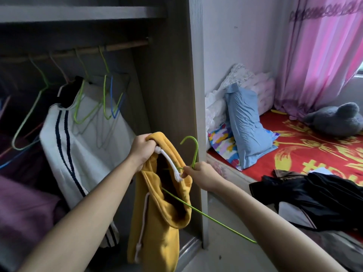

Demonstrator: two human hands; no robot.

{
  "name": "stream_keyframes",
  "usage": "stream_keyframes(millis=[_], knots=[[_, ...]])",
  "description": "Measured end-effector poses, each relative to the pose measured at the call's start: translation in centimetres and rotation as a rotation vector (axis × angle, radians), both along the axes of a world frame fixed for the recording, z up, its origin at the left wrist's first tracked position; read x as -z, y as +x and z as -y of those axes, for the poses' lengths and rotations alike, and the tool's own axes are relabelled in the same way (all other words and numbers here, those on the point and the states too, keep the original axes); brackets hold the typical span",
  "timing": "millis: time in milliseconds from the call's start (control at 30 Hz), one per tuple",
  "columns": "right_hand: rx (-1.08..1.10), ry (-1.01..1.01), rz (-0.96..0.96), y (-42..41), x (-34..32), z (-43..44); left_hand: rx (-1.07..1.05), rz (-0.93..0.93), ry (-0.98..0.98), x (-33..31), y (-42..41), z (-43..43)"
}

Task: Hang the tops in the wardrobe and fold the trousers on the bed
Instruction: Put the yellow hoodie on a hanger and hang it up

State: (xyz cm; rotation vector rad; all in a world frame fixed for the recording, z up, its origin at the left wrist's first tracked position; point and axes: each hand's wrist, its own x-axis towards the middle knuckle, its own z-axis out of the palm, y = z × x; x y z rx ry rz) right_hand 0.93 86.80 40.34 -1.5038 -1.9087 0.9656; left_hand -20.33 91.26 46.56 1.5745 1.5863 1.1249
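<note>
The person stands at the open wardrobe with both arms stretched out. The left grip (141, 149) is clenched round a bunched fold at the top of a yellow hoodie (157, 222), which hangs straight down beneath it. The right grip (202, 173), just beside the left and a little lower, pinches a green wire hanger (195, 154) by the neck under its hook. The hook stands up above that grip. One arm of the hanger runs into the hoodie's dark opening, and the long bar slants down under the right forearm. A white drawcord (170, 163) dangles between the two grips.

Above and beyond the left grip is the wardrobe rail (121, 46), carrying several bare hangers in green and blue (113, 99). A white top with dark stripes (88, 144) hangs there, close beside the left wrist. Below the left forearm lies some purple cloth (23, 209).

Out past the right grip is the bed (314, 150), with its red and yellow cover. A heap of black clothes (314, 199) lies on its near edge, close by the right forearm. Further off are a blue pillow (247, 122), a grey plush toy (337, 120) and a pink curtain (318, 55).
</note>
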Motion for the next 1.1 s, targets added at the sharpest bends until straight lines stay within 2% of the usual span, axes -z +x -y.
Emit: stream_keyframes(millis=[100, 200, 267, 300, 400, 467, 567, 600, 633, 733, 800, 867, 933, 1033, 1100], knots=[[0.090, 0.100, -0.004, -0.4, -0.8, -0.4, 0.040, -0.011, 0.020, -0.4, -0.2, 0.3], [0.202, 0.196, -0.146, -0.7, -1.1, -0.1, -0.010, -0.195, 0.123, -1.0, -0.9, 0.4], [0.159, 0.129, -0.225, -1.4, -0.3, 0.5, -0.044, -0.274, 0.180, -1.5, -1.1, 0.4], [0.119, 0.042, -0.201, -1.8, 0.2, 0.8, -0.035, -0.267, 0.187, -1.7, -1.1, 0.4], [0.064, -0.189, -0.114, -2.4, 0.6, 0.6, 0.041, -0.143, 0.119, -1.8, -0.6, 0.6], [0.154, -0.127, -0.273, -2.2, -0.1, -0.3, 0.060, -0.038, 0.063, -1.2, -0.5, 1.1], [0.312, 0.060, -0.660, -2.6, -0.6, -0.8, 0.124, 0.048, -0.019, -0.8, -0.8, 1.6], [0.347, 0.079, -0.713, -2.9, -0.4, -0.7, 0.174, 0.075, -0.043, -1.0, -0.9, 1.7], [0.358, 0.080, -0.686, -3.2, 0.0, -0.7, 0.229, 0.101, -0.057, -1.4, -0.9, 1.8], [0.264, -0.006, -0.340, -2.7, 0.7, -1.2, 0.283, 0.142, -0.044, -2.6, -0.9, 1.8], [0.208, -0.020, -0.239, -2.0, -0.5, -1.8, 0.243, 0.119, -0.034, -2.8, -0.8, 1.7], [0.140, 0.054, -0.176, -1.6, -2.0, -2.0, 0.184, 0.143, -0.022, -2.2, -0.7, 1.2], [0.005, 0.099, -0.035, -1.4, -2.9, -1.6, 0.125, 0.167, 0.012, -1.4, -0.6, 0.3], [-0.139, 0.097, 0.167, -0.7, -3.5, -0.4, -0.015, 0.061, 0.109, -1.1, -0.7, -0.7], [-0.117, 0.163, 0.157, 0.2, -4.8, 0.2, -0.116, -0.054, 0.138, -1.0, -1.1, -1.2]])
